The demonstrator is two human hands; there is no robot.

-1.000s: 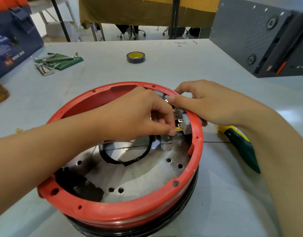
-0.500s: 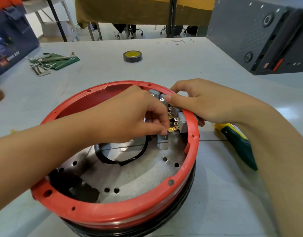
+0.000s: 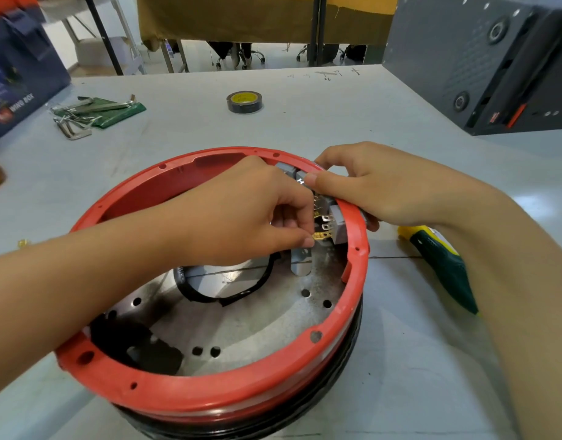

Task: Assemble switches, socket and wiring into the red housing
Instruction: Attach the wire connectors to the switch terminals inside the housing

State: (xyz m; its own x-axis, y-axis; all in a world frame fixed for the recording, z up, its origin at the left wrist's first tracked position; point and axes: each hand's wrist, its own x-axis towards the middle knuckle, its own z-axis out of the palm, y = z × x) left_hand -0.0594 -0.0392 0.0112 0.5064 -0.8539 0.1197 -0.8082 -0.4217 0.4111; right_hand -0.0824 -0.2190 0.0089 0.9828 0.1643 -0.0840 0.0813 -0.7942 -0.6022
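**Brass terminal pinched at the switches on the red housing's far-right wall**

A small brass connector [image 3: 321, 237] sits at the metal tabs of the grey switches [image 3: 337, 222], which are set along the inside of the red housing [image 3: 210, 396] at its far-right wall. The left hand [image 3: 241, 211] reaches in over the ring, its fingers [image 3: 300, 240] curled, thumb and forefinger pinching the connector right against the lowest switch's tabs. The right hand [image 3: 378, 188] comes in from outside the ring; its fingers bend over the rim, the thumb pressing on the top of the grey switch block at the rim, the rest wrapped down the outer wall, gripping switches and housing wall together.

The housing is a round red ring resting on a black base, on the grey counter [image 3: 400, 376]. Its floor is a perforated metal plate [image 3: 241, 319], with a black wire loop [image 3: 229, 296] lying on it below the left hand.

Just right of the housing, partly under the right forearm, lies a green and yellow screwdriver [image 3: 444, 265]. Farther back on the counter sit a roll of black tape [image 3: 244, 101], a set of hex keys [image 3: 83, 117] on a green pouch at the left, a blue box [image 3: 13, 77] at the far left, and a dark grey machine case [image 3: 482, 58] at the right.
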